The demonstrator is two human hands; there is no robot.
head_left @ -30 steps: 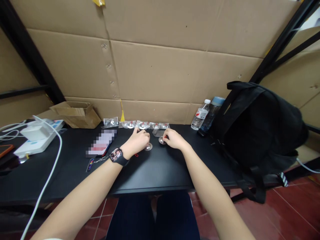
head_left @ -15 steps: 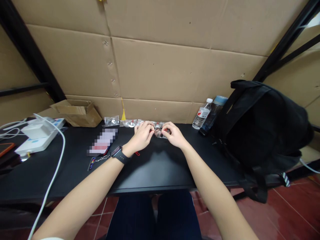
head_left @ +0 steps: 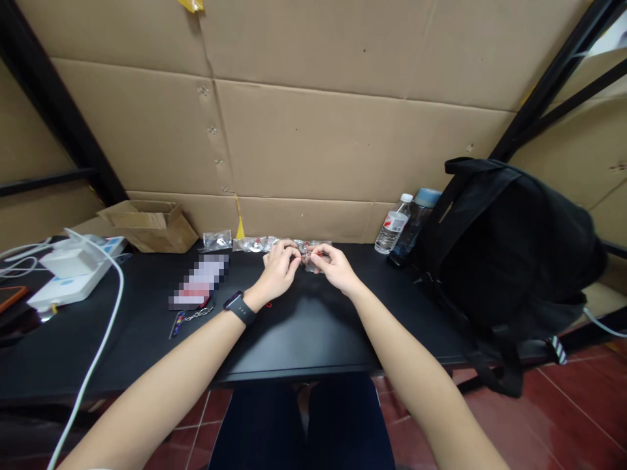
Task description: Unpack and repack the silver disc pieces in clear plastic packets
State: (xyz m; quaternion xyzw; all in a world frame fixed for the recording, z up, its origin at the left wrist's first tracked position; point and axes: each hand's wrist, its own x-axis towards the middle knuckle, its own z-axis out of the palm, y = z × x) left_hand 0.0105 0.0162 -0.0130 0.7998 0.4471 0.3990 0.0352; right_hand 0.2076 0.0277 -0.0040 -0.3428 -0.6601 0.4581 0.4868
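Close together over the far part of the table, both hands pinch a small clear plastic packet [head_left: 309, 264]. My left hand [head_left: 280, 269], with a dark watch on its wrist, has thumb and index finger closed on the packet's left side. On the opposite side my right hand [head_left: 337, 266] grips it the same way. Something brownish shows inside the packet, but the fingers cover most of it. Behind the hands, a row of clear wrappers [head_left: 255, 244] with small red spots lies along the cardboard wall. A bit of red cord [head_left: 268, 304] sticks out below my left wrist.
A blurred-out phone [head_left: 200, 282] with a keychain [head_left: 179, 322] lies left. Further left are a paper bag [head_left: 155, 225], a power strip [head_left: 78, 277] and a white cable [head_left: 110, 333]. Two bottles [head_left: 393, 225] and a black backpack [head_left: 514, 254] stand right. Another clear wrapper [head_left: 217, 240] lies near the bag.
My right hand has moved slightly left, closer to my left hand, and the fingers now cover more of the packet. The view has shifted a little.
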